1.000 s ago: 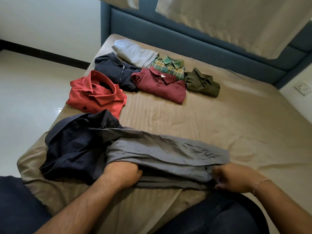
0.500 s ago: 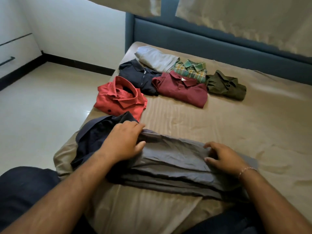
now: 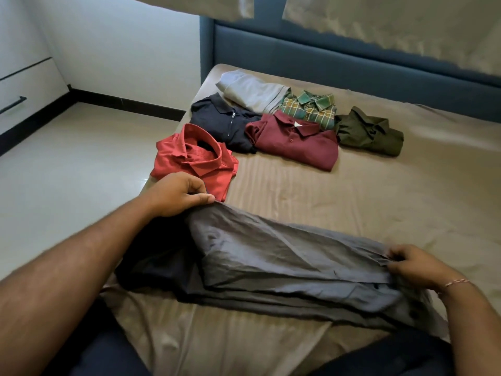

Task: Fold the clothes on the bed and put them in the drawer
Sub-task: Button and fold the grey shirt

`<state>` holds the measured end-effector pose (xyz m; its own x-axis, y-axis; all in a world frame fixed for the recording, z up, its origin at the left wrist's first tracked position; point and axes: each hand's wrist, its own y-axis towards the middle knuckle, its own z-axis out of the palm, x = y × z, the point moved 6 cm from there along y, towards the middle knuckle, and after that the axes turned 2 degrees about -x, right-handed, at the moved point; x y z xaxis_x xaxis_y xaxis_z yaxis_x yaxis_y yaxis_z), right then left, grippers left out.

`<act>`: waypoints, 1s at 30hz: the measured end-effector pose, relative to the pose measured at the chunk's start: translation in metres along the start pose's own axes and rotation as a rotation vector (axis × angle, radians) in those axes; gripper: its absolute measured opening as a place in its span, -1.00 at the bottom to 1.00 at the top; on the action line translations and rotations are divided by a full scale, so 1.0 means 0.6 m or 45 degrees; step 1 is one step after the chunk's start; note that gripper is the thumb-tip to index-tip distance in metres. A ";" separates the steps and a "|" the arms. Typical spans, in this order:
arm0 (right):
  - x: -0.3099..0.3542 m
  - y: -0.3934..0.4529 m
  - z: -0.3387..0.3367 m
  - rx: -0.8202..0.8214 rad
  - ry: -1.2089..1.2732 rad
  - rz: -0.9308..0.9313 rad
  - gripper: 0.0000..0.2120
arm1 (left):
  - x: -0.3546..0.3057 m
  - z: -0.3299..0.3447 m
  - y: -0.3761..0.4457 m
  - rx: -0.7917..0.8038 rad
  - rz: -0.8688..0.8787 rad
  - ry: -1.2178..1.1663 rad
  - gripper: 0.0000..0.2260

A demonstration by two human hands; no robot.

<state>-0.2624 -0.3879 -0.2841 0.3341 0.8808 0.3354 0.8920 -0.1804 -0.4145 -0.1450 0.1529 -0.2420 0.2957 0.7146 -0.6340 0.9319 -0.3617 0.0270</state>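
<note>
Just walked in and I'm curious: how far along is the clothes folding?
Done: six folded pieces lie near the headboard, among them the red shirt, maroon shirt and olive shirt. In hand: the left hand and right hand each pinch an end of the grey shirt, mid-fold. Left: finishing that one, then moving everything to the drawer, which looks closed.

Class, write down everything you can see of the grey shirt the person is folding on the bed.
The grey shirt is thin, creased woven cloth, partly folded into a long band lying across the near bed. Dark buttons show near its right end. The left hand pinches its upper left corner, lifting it; the right hand grips its right edge. Its left part overlaps a dark navy garment.
</note>
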 end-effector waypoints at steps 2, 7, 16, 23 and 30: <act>-0.008 -0.016 -0.008 -0.117 0.360 0.070 -0.88 | 0.015 0.005 0.015 -0.008 -0.082 0.116 -0.67; -0.052 -0.061 0.010 0.014 0.843 0.357 -0.83 | 0.029 0.033 0.029 0.016 -0.164 0.553 -0.67; -0.036 -0.052 0.012 -0.306 1.309 0.392 -0.84 | -0.183 0.236 -0.132 -0.029 0.538 0.592 -0.23; -0.057 -0.021 0.005 -0.648 0.672 0.342 -0.80 | -0.049 0.244 -0.109 0.208 0.149 0.670 -0.11; -0.087 -0.024 0.011 -0.608 0.500 0.398 -0.77 | -0.044 0.232 -0.122 0.217 0.028 0.486 -0.08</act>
<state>-0.2949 -0.4286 -0.3012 0.6026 0.5486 0.5796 0.7420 -0.6524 -0.1541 -0.2499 0.0774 -0.3349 0.4013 0.8647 -0.3021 0.8860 -0.4501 -0.1112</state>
